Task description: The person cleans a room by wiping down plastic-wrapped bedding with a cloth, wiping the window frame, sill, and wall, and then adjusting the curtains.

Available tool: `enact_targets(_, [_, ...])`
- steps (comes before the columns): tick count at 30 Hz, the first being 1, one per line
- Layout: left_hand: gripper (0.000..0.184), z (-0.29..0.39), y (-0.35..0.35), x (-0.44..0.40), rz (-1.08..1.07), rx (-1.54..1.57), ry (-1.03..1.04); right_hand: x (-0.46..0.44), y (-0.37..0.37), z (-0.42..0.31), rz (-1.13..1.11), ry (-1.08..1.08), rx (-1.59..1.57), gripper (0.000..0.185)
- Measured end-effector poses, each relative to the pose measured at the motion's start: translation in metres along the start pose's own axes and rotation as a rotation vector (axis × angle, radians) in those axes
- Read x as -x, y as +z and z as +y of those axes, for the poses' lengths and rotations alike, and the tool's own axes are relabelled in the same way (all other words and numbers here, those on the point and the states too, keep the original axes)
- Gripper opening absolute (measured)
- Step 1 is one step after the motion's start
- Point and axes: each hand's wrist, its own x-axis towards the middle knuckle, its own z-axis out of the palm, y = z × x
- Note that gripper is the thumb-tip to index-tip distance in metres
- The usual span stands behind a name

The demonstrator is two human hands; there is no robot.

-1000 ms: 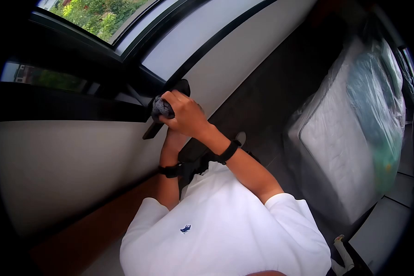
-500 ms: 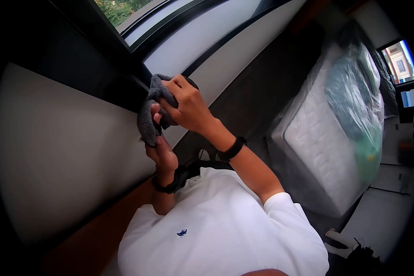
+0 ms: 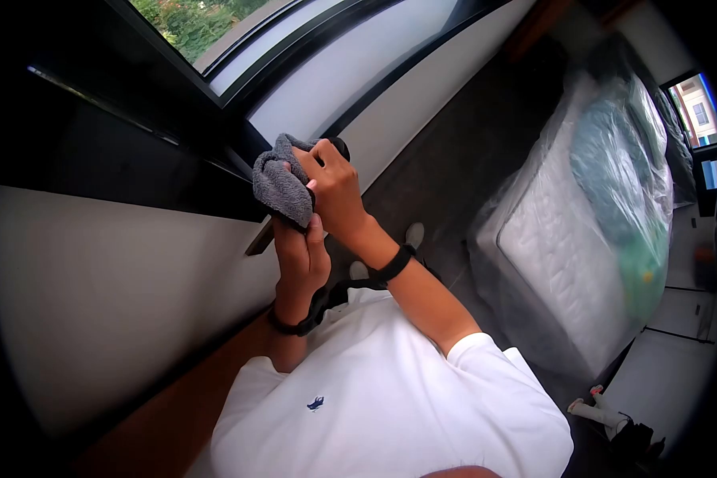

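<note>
A grey towelling cloth (image 3: 283,187) is bunched up between my two hands beside the dark window frame. My right hand (image 3: 334,190) comes from above and is closed, its fingers bent into the cloth. From below, my left hand (image 3: 301,253) grips the lower end with the thumb up against it. A small black rounded thing (image 3: 339,148) shows just behind my right knuckles; what it belongs to is hidden. Both wrists wear black bands.
A window (image 3: 207,28) with greenery outside is at the upper left, above a pale panel (image 3: 119,279). To the right stands a plastic-wrapped mattress (image 3: 550,239). White tube-like pieces (image 3: 597,414) lie at the lower right. My shoes are on the dark floor (image 3: 422,175).
Both hands and the cloth have shifted slightly right, and the cloth is now folded over more compactly. My view has turned a little, showing more of my shoes and the dark ledge.
</note>
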Motion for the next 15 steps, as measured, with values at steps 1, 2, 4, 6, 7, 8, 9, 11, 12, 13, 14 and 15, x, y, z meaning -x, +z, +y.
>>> enact_targets(1, [0.047,0.002,0.011,-0.014,-0.001,-0.006,-0.001,-0.005,-0.006,0.008,0.000,0.002,-0.006,0.033])
enact_targets(2, [0.050,0.002,0.023,-0.029,0.013,-0.036,0.004,-0.010,-0.011,0.016,0.045,0.005,-0.029,0.032])
enact_targets(4, [0.064,0.009,0.040,-0.053,0.075,-0.091,-0.008,-0.016,-0.013,0.038,0.090,-0.015,-0.030,0.037])
enact_targets(6, [0.065,0.014,0.066,-0.081,0.065,-0.183,-0.034,-0.026,-0.018,0.061,0.083,0.022,-0.069,0.037])
enact_targets(7, [0.066,0.014,0.081,-0.097,0.054,-0.265,-0.059,-0.035,-0.025,0.074,0.077,0.057,-0.096,0.037])
enact_targets(8, [0.067,0.014,0.098,-0.113,0.014,-0.391,-0.039,-0.045,-0.033,0.089,0.076,0.059,-0.107,0.037])
enact_targets(9, [0.067,0.017,0.119,-0.132,0.013,-0.402,-0.042,-0.059,-0.045,0.108,0.097,0.041,-0.096,0.036])
enact_targets(11, [0.066,0.032,0.168,-0.176,-0.028,-0.554,-0.045,-0.088,-0.080,0.149,0.138,0.008,-0.078,0.034])
enact_targets(12, [0.069,0.036,0.193,-0.197,-0.033,-0.539,-0.034,-0.104,-0.102,0.166,0.121,0.029,-0.076,0.027])
enact_targets(13, [0.069,0.044,0.216,-0.217,-0.035,-0.552,-0.039,-0.118,-0.115,0.190,0.119,0.033,-0.090,0.027])
enact_targets(14, [0.071,0.052,0.235,-0.234,-0.060,-0.555,-0.033,-0.129,-0.121,0.216,0.157,-0.052,-0.023,0.024])
enact_targets(15, [0.072,0.057,0.247,-0.245,-0.085,-0.558,-0.027,-0.135,-0.125,0.230,0.195,-0.137,0.044,0.021])
